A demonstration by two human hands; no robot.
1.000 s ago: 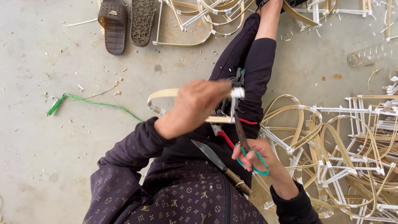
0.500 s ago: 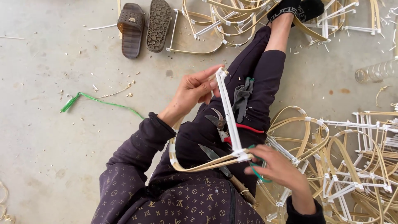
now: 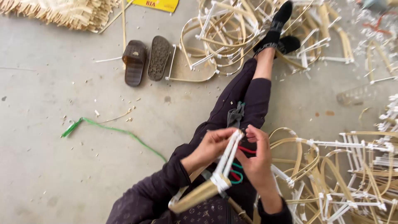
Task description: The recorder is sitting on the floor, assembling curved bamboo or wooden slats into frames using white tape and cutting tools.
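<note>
A green cord (image 3: 112, 130) lies on the concrete floor (image 3: 49, 166) at left. Over the lap, the left hand (image 3: 209, 147) and right hand (image 3: 257, 159) both pinch a white-bound bamboo frame (image 3: 222, 172), fingers clenched. Finished frames (image 3: 352, 174) are piled at right.

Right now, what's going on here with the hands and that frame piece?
A person sits on the concrete floor, legs stretched out, holding a bent cane strip with white bars over the lap. The left hand and right hand both pinch its upper end. Green-handled scissors lie in the lap beneath. Piles of finished cane frames lie alongside, sandals beyond.
</note>
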